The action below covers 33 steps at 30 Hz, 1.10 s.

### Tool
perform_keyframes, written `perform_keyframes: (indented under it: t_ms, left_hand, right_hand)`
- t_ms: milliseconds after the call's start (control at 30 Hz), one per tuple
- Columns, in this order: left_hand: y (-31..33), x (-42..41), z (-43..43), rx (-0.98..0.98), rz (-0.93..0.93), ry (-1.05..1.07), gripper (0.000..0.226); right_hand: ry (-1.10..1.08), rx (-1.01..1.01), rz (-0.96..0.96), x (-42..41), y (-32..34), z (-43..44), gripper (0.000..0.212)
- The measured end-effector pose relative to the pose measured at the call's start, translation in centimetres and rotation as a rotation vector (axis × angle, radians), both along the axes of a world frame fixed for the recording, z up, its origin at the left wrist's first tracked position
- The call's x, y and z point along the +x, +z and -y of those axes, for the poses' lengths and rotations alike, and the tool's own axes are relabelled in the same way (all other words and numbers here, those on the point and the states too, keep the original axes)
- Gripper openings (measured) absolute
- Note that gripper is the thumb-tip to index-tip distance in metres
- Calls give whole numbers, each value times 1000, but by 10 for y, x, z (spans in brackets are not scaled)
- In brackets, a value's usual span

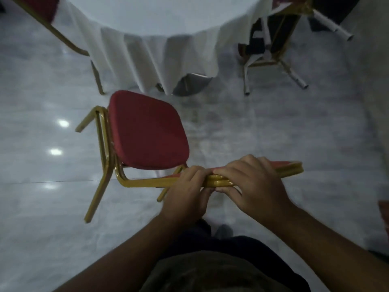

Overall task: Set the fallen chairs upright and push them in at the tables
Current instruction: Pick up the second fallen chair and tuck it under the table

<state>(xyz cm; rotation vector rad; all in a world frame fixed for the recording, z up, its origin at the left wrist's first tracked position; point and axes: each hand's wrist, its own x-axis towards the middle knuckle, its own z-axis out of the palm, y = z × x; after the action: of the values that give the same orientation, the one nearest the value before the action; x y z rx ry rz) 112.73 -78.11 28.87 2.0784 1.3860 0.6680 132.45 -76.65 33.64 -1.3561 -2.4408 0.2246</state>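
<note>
Both hands clamp the top rail of the chair's backrest: the left hand (187, 186) and the right hand (248, 182) sit side by side, touching, fingers (227, 189) curled under the gold tube and thumbs over it, closed on the frame. Gripping the high end of the back gives the most leverage, which suits tipping or steering the chair (145, 131) from a standing position. The chair lies at the centre of the view, just short of the round desk (160, 24) at 12 o'clock, whose white cloth (147, 60) hangs in folds nearly to the floor (273, 127). The red seat faces up towards the camera, and its front edge points to about 11 o'clock, at the desk. The backrest's long axis runs from 9 to 3 o'clock across the picture, seen edge-on under the hands. Gold legs (99, 186) splay out to 7 and 9 o'clock, so the chair looks tilted to one side rather than planted square, though wide-angle distortion makes that hard to judge. A second chair (275, 49) at 1 o'clock appears overturned, legs in the air. Another chair (63, 34) stands at 10 o'clock beside the desk. The likely step is levelling this one, then sliding it forward under the cloth.
</note>
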Motion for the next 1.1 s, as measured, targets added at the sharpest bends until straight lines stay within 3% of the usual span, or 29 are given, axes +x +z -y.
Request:
perform_keyframes:
  t_ms: [133,333,533,633,767,1100]
  left_hand:
    - [17,-35,29,-57,24,154,36]
    - [43,-71,67,-82,28,315,28]
    - [79,-94,102,67,-152,263,39]
    - [90,-120,118,106,-234,309,37]
    - [109,-145,140,114,-216,441,29]
    - [111,-176,152,186,-480,458,41]
  right_hand:
    - [-34,-39,-87,0,6,6,51]
    - [89,-11,-107,-29,17,19,44]
    - [141,-59,-118,-106,40,51,30]
    - [209,-117,-100,-137,53,65,35]
    - [231,-128,-40,-147,60,67,44]
    - [421,-298,-111,-167,38,69,36]
